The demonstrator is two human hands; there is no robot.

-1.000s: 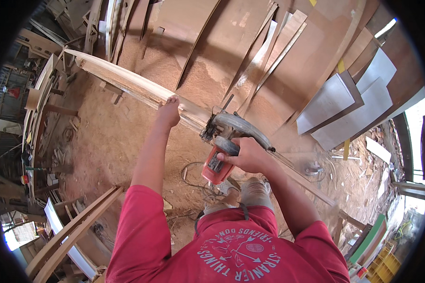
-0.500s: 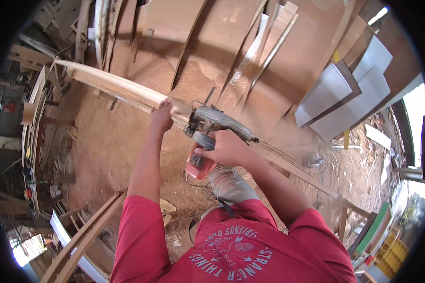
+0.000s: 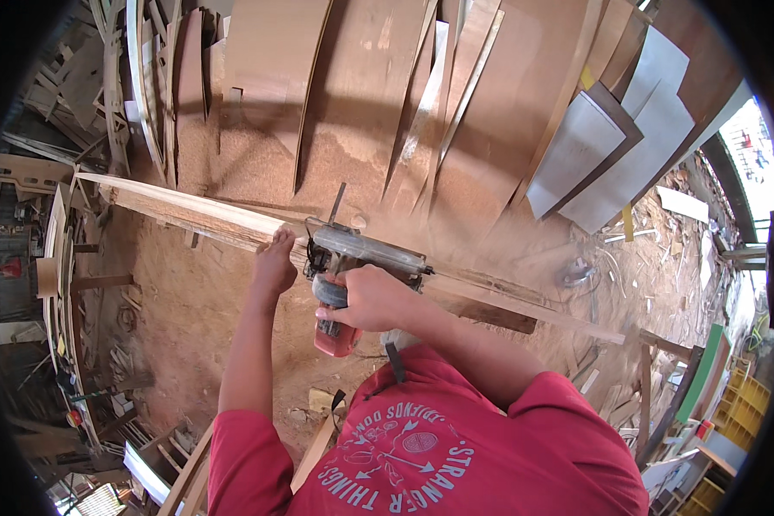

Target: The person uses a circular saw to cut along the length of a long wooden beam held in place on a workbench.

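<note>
My right hand (image 3: 361,297) is wrapped round the handle of a red and black circular saw (image 3: 335,340) with a long grey guard, which sits on a long pale board (image 3: 185,202) running diagonally across the middle. My left hand (image 3: 273,258) grips the board just left of the saw, fingers over its near edge. The saw's blade and the cut are hidden under its body. Hazy sawdust hangs beside the saw, and the board continues to the right beyond it.
Large curved plywood sheets (image 3: 353,103) and white panels (image 3: 619,198) lean along the far side over sawdust. Timber stacks (image 3: 56,292) line the left, with offcuts on the dirt floor (image 3: 172,318). A green board (image 3: 697,374) and yellow plastic crates (image 3: 740,396) stand at lower right.
The saw and my right hand have shifted left along the board. My left hand sits lower and further left in the picture, still on the board, and the whole view has tilted.
</note>
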